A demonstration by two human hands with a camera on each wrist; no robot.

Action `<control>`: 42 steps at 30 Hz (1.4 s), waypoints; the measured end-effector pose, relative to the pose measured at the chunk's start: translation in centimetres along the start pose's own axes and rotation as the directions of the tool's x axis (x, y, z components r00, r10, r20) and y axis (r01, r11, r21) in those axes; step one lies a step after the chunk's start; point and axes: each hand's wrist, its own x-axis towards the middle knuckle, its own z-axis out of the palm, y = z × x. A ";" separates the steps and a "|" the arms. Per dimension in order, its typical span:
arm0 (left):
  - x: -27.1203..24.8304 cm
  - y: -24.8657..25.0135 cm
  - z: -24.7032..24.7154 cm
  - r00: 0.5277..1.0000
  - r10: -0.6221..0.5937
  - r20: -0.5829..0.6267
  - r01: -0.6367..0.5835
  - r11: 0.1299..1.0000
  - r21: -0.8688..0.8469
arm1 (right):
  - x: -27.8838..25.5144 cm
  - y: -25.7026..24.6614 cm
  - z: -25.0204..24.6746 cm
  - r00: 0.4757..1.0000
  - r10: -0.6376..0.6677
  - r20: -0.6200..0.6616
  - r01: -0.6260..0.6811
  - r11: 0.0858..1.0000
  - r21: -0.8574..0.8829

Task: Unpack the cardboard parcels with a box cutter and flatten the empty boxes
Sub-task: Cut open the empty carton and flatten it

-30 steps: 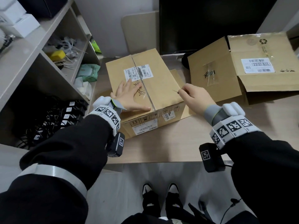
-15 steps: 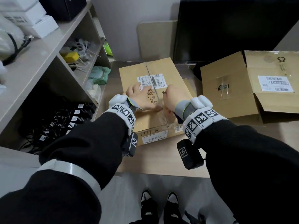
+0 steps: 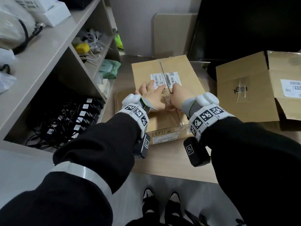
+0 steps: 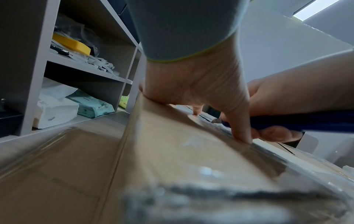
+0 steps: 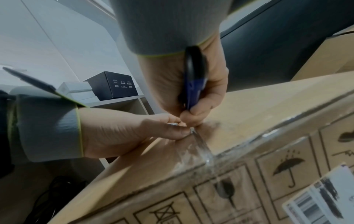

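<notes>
A sealed cardboard parcel (image 3: 182, 70) with a white shipping label and a clear taped centre seam lies on the table in front of me. My left hand (image 3: 152, 93) lies flat on its top, fingers spread, just left of the seam; the left wrist view shows that hand (image 4: 201, 91) pressing down on the cardboard. My right hand (image 3: 178, 97) grips a blue-handled box cutter (image 5: 192, 84), with the blade tip down on the taped seam (image 5: 199, 142) right beside my left thumb. The blade itself is mostly hidden by my fingers.
An opened cardboard box (image 3: 254, 88) with raised flaps sits on the table to the right. A shelf unit (image 3: 68, 51) with cables, tissue packs and small boxes stands to the left. A dark monitor (image 3: 244, 26) stands behind the parcel. A flat cardboard sheet (image 3: 123, 101) lies under the parcel.
My right hand has come from beside the parcel's right edge onto the centre seam with the cutter. The left hand stays flat on the parcel. My head has moved closer.
</notes>
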 end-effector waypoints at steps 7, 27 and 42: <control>0.3 -0.2 -0.1 1.000 -0.004 0.018 0.005 0.999 -0.049 | -0.5 -0.2 -0.1 1.000 -0.004 0.000 0.004 0.999 -0.047; 0.5 -0.4 0.3 1.000 0.001 -0.007 -0.001 1.000 0.014 | -6.7 2.6 1.5 0.997 0.006 0.077 -0.006 1.000 0.001; 0.4 -0.3 0.1 0.999 -0.023 0.024 0.022 1.000 0.015 | -10.0 4.1 0.9 0.983 0.017 0.182 -0.006 0.998 -0.065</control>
